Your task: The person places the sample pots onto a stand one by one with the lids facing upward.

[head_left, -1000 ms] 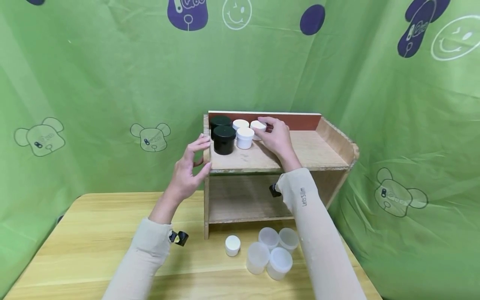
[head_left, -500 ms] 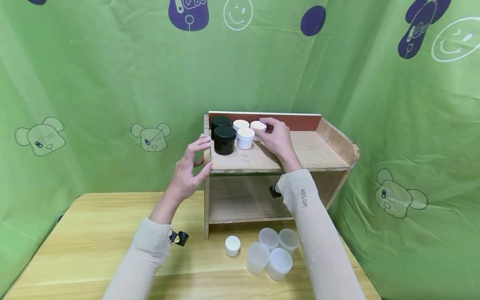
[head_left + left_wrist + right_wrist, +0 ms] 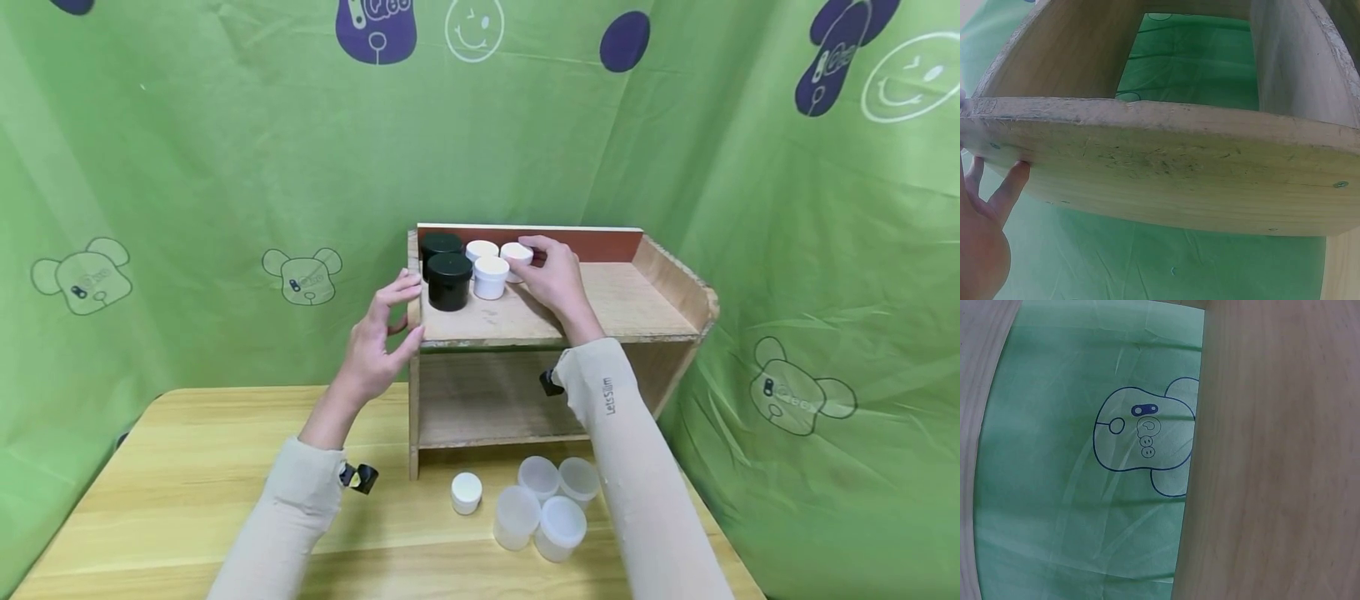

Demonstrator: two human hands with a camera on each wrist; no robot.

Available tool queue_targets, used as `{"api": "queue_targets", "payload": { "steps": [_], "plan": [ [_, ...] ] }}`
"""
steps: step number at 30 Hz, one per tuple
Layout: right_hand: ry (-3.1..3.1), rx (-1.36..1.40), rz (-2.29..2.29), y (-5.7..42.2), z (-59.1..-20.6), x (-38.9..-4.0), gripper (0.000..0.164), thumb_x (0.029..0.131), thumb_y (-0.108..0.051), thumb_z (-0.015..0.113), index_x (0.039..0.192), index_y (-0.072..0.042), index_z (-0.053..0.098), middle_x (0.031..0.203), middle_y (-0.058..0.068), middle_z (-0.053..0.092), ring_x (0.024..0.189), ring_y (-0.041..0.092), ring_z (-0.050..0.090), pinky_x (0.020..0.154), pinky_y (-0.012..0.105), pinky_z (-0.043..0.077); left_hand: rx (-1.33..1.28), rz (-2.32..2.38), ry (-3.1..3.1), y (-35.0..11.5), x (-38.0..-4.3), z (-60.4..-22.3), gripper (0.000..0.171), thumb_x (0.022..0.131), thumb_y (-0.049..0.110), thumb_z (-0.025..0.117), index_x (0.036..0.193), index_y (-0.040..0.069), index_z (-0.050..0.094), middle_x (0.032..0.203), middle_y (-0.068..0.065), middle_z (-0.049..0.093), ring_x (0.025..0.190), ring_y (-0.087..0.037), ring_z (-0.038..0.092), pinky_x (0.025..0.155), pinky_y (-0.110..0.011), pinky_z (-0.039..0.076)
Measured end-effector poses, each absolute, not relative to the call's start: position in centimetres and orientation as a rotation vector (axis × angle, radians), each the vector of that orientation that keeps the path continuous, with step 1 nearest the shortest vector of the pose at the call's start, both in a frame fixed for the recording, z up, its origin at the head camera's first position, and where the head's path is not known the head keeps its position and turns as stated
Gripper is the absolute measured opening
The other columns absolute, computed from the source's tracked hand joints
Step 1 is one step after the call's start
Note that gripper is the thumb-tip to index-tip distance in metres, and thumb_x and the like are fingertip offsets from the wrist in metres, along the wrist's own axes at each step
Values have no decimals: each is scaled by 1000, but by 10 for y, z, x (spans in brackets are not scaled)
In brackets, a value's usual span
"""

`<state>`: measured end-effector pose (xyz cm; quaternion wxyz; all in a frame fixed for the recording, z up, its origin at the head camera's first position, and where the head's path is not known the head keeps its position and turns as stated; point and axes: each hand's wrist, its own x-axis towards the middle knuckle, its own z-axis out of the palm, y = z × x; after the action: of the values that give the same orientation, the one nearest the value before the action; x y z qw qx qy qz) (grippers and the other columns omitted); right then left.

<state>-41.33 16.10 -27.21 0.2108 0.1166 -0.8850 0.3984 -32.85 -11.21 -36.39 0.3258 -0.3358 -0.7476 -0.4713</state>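
Note:
In the head view my right hand [image 3: 553,275] holds a small white lidded jar [image 3: 514,255] between thumb and fingers on the top board of a wooden shelf [image 3: 600,308]. Another white jar [image 3: 490,279] stands in front of it, and a third white jar [image 3: 482,249] is at its left. Two black lidded jars, one front [image 3: 448,283] and one back [image 3: 441,243], stand by the left side panel. My left hand [image 3: 375,350] grips that panel's front edge; its fingers [image 3: 1013,184] touch the outer face in the left wrist view. The right wrist view does not show the right hand.
A single white jar [image 3: 466,493] stands on the wooden table [image 3: 225,483] before the shelf. Several translucent tubs [image 3: 516,518] cluster to its right, near the right forearm. The shelf has raised sides and a red back strip [image 3: 607,245]. A green curtain [image 3: 225,167] hangs behind.

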Motion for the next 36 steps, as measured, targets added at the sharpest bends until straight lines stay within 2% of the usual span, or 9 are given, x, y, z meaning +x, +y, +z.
{"api": "queue_targets", "payload": {
  "steps": [6, 20, 29, 36],
  "plan": [
    [-2454, 361, 1106, 163, -269, -411, 53, 93, -20, 77, 140, -2, 62, 136, 19, 67, 122, 31, 67, 108, 40, 56, -876, -1227, -1961, -112, -329, -364, 55, 96, 16, 63, 148, 17, 44, 167, 1, 38, 157, -19, 30, 108, -48, 56],
    [-2370, 396, 1174, 167, -255, -388, 53, 92, -16, 78, 140, -1, 62, 138, 20, 63, 126, 35, 64, 111, 42, 55, -882, -1240, -1964, -110, -329, -362, 56, 97, 16, 63, 149, 18, 44, 167, 3, 36, 157, -18, 31, 107, -47, 56],
    [-2261, 620, 1142, 164, -258, -348, 47, 92, -15, 77, 136, 0, 65, 132, 20, 65, 123, 34, 63, 113, 42, 53, -874, -1236, -1961, -112, -328, -363, 55, 96, 16, 63, 148, 16, 44, 167, 0, 37, 157, -20, 29, 107, -52, 56],
    [-2251, 756, 1153, 162, -277, -303, 44, 93, -13, 77, 134, -1, 66, 129, 19, 67, 118, 38, 65, 111, 47, 54, -869, -1240, -1972, -112, -327, -363, 55, 96, 16, 63, 148, 16, 44, 168, 1, 36, 157, -19, 30, 107, -48, 56]
  ]
}}
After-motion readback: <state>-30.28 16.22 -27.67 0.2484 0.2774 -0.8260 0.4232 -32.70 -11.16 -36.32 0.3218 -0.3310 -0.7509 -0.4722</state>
